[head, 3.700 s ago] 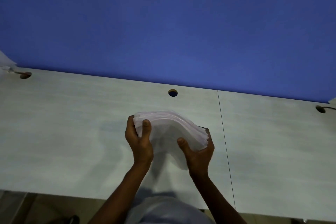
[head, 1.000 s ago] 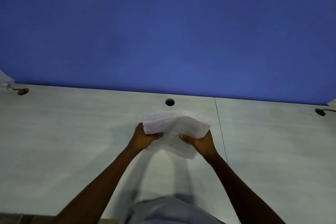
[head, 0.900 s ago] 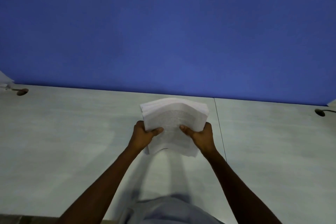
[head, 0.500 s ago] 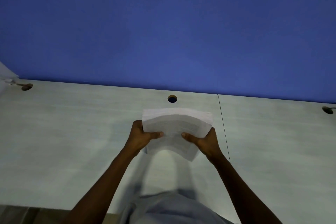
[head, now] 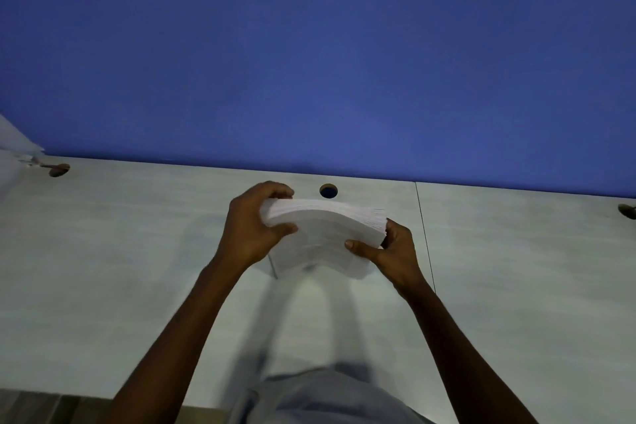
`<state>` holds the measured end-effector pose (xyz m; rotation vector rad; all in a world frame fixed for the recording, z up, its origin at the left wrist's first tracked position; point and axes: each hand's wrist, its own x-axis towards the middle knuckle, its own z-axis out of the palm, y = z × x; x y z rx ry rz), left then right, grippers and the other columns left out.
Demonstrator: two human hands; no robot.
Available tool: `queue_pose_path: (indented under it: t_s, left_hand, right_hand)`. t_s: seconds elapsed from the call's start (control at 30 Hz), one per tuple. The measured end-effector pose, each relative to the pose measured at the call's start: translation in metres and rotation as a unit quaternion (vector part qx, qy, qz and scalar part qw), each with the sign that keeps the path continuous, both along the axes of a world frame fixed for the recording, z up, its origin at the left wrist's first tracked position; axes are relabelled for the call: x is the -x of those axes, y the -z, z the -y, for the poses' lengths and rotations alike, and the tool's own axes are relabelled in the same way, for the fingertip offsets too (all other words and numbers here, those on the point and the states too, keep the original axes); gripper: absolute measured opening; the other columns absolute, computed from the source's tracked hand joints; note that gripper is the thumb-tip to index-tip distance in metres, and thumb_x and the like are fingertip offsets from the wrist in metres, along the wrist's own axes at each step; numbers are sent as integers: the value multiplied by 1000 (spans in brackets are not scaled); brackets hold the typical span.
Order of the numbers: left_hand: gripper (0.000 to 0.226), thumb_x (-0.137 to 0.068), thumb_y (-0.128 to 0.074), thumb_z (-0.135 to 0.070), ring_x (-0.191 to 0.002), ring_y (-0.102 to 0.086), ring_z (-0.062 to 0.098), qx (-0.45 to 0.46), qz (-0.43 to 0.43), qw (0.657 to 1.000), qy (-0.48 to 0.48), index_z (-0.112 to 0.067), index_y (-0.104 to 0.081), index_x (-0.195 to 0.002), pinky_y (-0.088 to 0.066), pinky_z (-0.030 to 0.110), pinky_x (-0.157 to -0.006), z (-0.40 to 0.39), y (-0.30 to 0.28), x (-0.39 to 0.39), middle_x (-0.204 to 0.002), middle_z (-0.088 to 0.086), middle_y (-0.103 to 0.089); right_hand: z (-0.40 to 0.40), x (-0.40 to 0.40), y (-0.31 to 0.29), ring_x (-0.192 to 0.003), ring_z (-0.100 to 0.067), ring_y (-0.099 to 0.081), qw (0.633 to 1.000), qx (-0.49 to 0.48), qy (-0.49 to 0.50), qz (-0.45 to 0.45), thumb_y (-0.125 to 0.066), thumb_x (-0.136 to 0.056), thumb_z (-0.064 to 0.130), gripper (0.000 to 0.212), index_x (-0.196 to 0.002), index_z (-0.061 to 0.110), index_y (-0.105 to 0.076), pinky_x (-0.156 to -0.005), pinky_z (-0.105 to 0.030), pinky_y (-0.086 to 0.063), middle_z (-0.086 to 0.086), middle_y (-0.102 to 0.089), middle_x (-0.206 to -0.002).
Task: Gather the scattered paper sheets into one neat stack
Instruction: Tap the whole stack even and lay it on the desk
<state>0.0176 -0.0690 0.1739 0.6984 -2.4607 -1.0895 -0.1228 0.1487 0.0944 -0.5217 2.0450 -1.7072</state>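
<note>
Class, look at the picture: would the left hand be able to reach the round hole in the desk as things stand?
Probably yes: the hole lies just beyond the left hand, nothing between them, but that hand grips the stack.

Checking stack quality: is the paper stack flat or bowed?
Bowed: the white paper stack arches upward between both hands, left hand and right hand.

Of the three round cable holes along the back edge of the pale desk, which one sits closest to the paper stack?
The middle round cable hole, just behind the white paper stack. The left hole and right hole sit out near the frame's edges.
</note>
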Motion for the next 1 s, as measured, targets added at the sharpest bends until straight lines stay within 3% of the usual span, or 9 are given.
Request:
queue_pose_path:
  t_s: [0.13,0.27,0.4,0.5,0.6,0.67,0.83,0.93,1.0]
  left_hand:
    - [59,-71,-91,-30,-113,-62,21,266,164,941,132,-28,-66,-125,-43,33,-100,-18,-40,35,-123,-5,-67]
    - [46,-83,-80,-22,-106,-64,23,233,268,913,201,-17,-65,-127,-41,25,-80,-40,-32,80,-121,6,-67]
    - [30,-70,-87,-18,-93,-70,24,173,212,946,173,-11,-78,-97,-42,25,-68,-7,-36,76,-97,8,-74]
    - [22,-67,-94,-20,-68,-66,10,17,150,984,94,-17,-74,-73,-44,20,-55,27,-45,52,-73,-2,-68]
    - [24,-73,-91,-21,-85,-74,13,-148,85,982,76,-21,-76,-92,-59,31,-75,37,-38,20,-94,-4,-77]
    - [36,-75,-89,-15,-99,-73,20,-197,21,980,6,-19,-72,-107,-58,38,-85,28,-24,7,-109,-1,-75]
    - [38,-75,-86,0,-74,-69,-12,-225,-156,952,-136,-11,-70,-108,-55,16,-66,-17,10,2,-85,-20,-73]
    - [36,-77,-83,7,-73,-71,-11,-259,-173,938,-153,-11,-70,-105,-53,8,-61,-27,28,6,-72,-29,-73]
    - [37,-74,-86,3,-77,-73,-1,-269,-128,941,-163,-13,-71,-103,-53,10,-61,-29,45,5,-84,-18,-75]
  right_hand:
    - [4,2,4,-104,-21,-74,1000,-2,-10,-10,-90,-77,10,47,-117,26,-70,-84,-28,-63,3,-76,-112]
    - [6,1,8,-104,-15,-68,998,-18,26,-49,-91,-76,15,55,-123,18,-65,-79,-12,-57,3,-70,-116]
    - [-9,-3,32,-122,-15,-60,986,-21,161,46,-97,-67,27,89,-144,20,-52,-101,-30,-50,2,-61,-133]
    - [-20,-4,44,-124,-26,-65,977,48,125,164,-95,-68,21,75,-135,19,-60,-96,-32,-57,2,-71,-130]
    - [-18,9,25,-123,-25,-68,978,106,72,166,-91,-70,14,58,-123,24,-69,-101,-38,-57,1,-75,-125]
    - [-11,21,1,-112,-17,-72,982,95,104,125,-93,-66,8,58,-116,22,-68,-90,-26,-59,3,-75,-120]
    - [4,19,-31,-81,13,-71,965,132,224,21,-94,-67,1,56,-107,28,-65,-68,-11,-59,15,-70,-101]
    - [4,6,-20,-82,14,-71,962,144,229,24,-93,-66,-3,57,-105,29,-66,-67,-9,-56,15,-71,-101]
    - [-3,0,-4,-86,8,-72,971,114,208,37,-93,-68,-1,56,-109,27,-67,-66,-12,-57,14,-72,-103]
